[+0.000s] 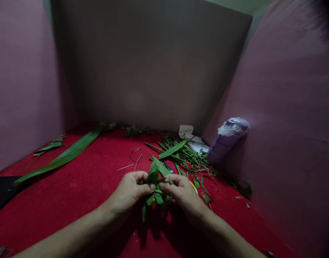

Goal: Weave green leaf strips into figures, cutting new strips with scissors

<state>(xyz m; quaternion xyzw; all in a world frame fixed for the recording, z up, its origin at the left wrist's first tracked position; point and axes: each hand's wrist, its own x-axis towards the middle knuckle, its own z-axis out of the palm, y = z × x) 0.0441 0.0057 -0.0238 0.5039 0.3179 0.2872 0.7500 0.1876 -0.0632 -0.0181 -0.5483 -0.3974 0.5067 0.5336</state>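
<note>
L hand [124,189] & R hand [185,191] pinching a folded green leaf-strip bundle [153,173], prob partly done w/ loose ends [144,213], long flat green leaf [73,149] left of it looks unused imo.

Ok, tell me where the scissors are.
In the head view, the scissors lie just right of centre, beyond the right hand, beside the heap of green stems.

Dark marks on white card [186,128]; nothing legible.

Yellow rim [194,187]: mostly hidden (behind right hand [186,195]) | card writing [186,130]: unreadable
</note>
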